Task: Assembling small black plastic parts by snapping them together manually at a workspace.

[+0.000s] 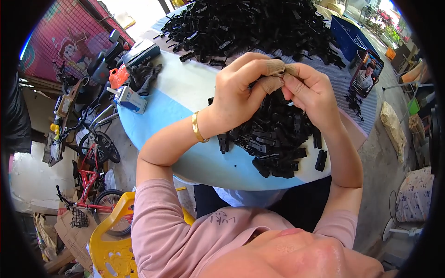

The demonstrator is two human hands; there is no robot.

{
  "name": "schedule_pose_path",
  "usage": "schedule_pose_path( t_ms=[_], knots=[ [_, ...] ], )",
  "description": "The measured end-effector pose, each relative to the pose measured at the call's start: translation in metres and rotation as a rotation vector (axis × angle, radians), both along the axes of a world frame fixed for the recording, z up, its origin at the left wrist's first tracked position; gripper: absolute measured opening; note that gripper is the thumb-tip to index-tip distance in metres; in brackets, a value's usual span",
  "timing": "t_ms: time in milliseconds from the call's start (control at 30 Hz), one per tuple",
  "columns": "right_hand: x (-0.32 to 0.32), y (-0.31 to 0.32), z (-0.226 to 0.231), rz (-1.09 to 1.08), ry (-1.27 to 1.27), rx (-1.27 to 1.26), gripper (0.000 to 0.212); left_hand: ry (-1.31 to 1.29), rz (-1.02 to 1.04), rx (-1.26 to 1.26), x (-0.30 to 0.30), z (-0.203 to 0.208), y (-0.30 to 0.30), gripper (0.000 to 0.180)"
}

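It looks like a home workshop, because a red metal bicycle [86,180], a yellow plastic chair [103,245] and a round blue-and-white table [199,167] with heaped black plastic parts [250,32] share the grey floor [378,185].

To the left of the table [134,113], a red bicycle [88,178] is standing near a yellow plastic chair [98,238]. On the tabletop's left side, a small blue-and-white box [131,100] is sitting just beside a dark cloth bundle [143,78] and an orange-red plastic bag [119,77]. Over on the right, a phone [367,74] is standing tilted, its screen showing a person. Beyond, pink flowers [384,17] are blooming, and a pale sack [392,130] is lying on the floor [378,185].
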State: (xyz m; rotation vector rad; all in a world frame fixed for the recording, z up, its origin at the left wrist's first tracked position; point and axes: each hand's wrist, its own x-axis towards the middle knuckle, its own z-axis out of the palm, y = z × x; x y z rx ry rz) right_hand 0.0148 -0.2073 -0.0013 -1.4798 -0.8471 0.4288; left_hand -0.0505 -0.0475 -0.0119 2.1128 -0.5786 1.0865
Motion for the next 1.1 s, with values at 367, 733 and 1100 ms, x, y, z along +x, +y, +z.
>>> schedule_pose_path(
  t_ms=[367,733,1100],
  knots=[
    [0.005,-0.003,-0.005,-0.131,-0.563,0.250,0.020,0.641,-0.657,-0.943,0.001,0.013,0.001,0.032],
    [0.004,0.005,-0.011,-0.111,-0.347,0.224,0.017,0.782,-0.653,-0.448,-0.007,0.017,0.003,0.047],
    [0.004,0.002,-0.006,-0.020,0.003,0.087,0.016,0.469,-0.439,-0.449,0.005,0.000,0.002,0.028]
  ],
)
